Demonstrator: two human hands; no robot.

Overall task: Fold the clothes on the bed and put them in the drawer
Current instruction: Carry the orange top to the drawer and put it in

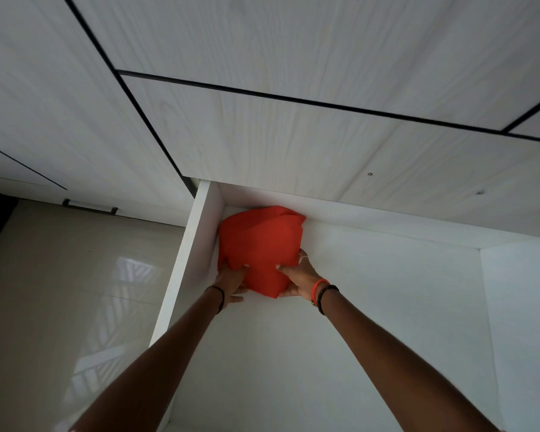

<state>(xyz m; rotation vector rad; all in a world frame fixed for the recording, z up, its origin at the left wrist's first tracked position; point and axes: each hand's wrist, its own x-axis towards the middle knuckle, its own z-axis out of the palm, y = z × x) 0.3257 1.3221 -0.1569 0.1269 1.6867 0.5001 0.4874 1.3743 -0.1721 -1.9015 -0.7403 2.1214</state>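
Note:
A folded red garment point(261, 241) lies in the far left corner of the open white drawer point(371, 307), against its back and left walls. My left hand point(231, 283) grips the garment's near left edge, thumb on top and fingers underneath. My right hand point(300, 280) holds the near right edge the same way, with its thumb pressed on the cloth. Both arms reach forward into the drawer. The bed is out of view.
Pale wood-grain wardrobe fronts point(293, 135) rise above the drawer's back. The drawer's left wall point(181, 269) separates it from a glossy tiled floor point(60, 307). A metal handle point(89, 207) shows on a low panel at the left. The drawer's right wall point(518, 322) stands at the right.

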